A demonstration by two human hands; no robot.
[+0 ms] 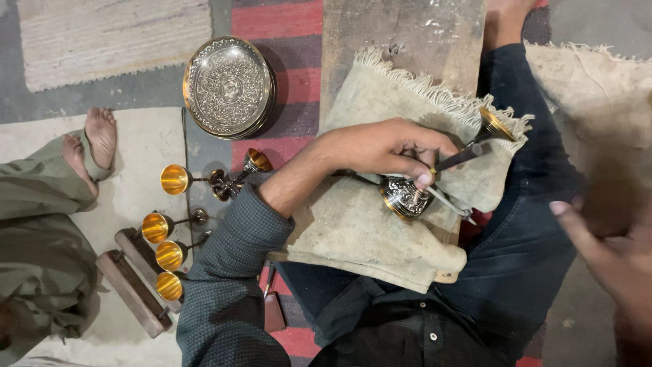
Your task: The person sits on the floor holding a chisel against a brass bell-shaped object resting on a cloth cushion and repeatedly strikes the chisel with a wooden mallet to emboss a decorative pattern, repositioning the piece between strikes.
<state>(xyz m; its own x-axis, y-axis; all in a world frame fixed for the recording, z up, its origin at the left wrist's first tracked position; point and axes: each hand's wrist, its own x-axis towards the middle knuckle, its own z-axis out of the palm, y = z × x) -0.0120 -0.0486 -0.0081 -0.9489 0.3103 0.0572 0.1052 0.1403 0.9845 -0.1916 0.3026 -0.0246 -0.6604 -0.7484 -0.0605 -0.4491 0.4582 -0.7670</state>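
My right hand (611, 251) at 4 o'clock, blurred, grip unclear. Left hand (387, 146) pinches a chisel (456, 158) against the engraved goblet (441, 177) lying on burlap (367, 231). Goblet: rigid metal, slippery; best held at its stem. More goblets (170, 231) at 9 o'clock.

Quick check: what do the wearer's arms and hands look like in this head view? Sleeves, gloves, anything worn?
Both hands are bare: no gloves, and no rings or watch that I can make out. The left hand comes out of a dark grey-blue sleeve with a fine dotted weave, pushed up to mid-forearm. The right hand is motion-blurred at the frame edge; its sleeve is not in view.
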